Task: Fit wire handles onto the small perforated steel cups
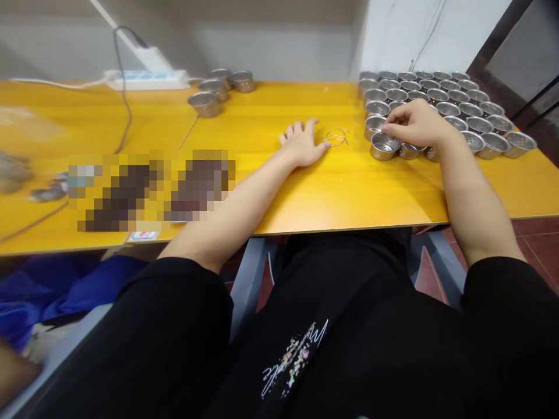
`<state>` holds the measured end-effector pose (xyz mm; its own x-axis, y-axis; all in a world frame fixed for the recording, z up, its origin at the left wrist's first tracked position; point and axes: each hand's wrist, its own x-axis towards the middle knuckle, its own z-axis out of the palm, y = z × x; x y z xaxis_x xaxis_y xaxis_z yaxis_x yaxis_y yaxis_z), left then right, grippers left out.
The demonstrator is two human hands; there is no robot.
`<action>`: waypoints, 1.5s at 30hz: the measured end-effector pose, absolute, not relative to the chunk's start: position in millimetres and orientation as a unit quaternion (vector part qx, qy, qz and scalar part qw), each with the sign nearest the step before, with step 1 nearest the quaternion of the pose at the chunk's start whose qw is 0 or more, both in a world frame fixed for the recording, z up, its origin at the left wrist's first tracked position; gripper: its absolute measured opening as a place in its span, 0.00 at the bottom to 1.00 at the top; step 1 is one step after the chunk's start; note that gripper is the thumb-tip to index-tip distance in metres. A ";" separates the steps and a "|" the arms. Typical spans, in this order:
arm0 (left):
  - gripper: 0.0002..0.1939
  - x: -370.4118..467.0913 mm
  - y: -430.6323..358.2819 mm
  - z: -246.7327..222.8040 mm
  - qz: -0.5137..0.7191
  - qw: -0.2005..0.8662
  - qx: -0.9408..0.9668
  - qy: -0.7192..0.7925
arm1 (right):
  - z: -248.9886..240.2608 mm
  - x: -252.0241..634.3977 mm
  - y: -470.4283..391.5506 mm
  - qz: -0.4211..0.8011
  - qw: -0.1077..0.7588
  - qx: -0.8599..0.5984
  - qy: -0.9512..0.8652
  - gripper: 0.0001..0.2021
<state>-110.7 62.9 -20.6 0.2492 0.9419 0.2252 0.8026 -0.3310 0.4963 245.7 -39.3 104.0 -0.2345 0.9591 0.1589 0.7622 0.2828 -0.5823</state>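
My left hand point(301, 144) lies palm down on the yellow table with its fingers spread. Its thumb tip is beside a few thin wire rings point(336, 138), apparently touching their near edge. Over the front left corner of a block of small metal cups, my right hand point(419, 123) is closed in a pinch. Thumb and forefinger meet at the far rim of the corner cup point(384, 150), which has small holes in its bottom. Its other fingers are curled and partly hide the cups behind. The cups stand upright in close rows.
Several more metal cups point(205, 105) stand at the back left. A white power strip point(148, 80) with a dark cable lies along the back of the yellow table point(305, 198). Two dark pixelated items lie left of my left forearm. Another person's arm point(15, 372) shows at the lower left.
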 end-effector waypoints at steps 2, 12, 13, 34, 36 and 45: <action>0.63 -109.9 62.5 -18.2 0.229 0.141 0.773 0.575 | 104.1 245.2 -38.7 0.188 0.250 -0.574 -0.757 0.12; 0.61 -107.7 55.1 -8.3 0.209 0.142 0.766 0.591 | 99.6 249.8 -37.1 0.170 0.270 -0.559 -0.765 0.15; 0.60 -107.0 54.0 -7.6 0.207 0.141 0.765 0.593 | 99.3 249.4 -37.0 0.168 0.272 -0.560 -0.764 0.15; 0.50 -178.5 126.8 93.9 0.239 0.099 0.640 0.723 | 105.6 248.9 -46.2 0.152 0.311 -0.563 -0.750 0.14; 0.49 -216.7 148.6 95.1 0.220 0.061 0.650 0.724 | 107.4 252.3 -48.2 0.138 0.330 -0.564 -0.744 0.10; 0.79 -341.2 230.5 90.0 0.131 0.038 0.733 0.666 | 113.2 247.3 -55.3 0.154 0.345 -0.568 -0.731 0.07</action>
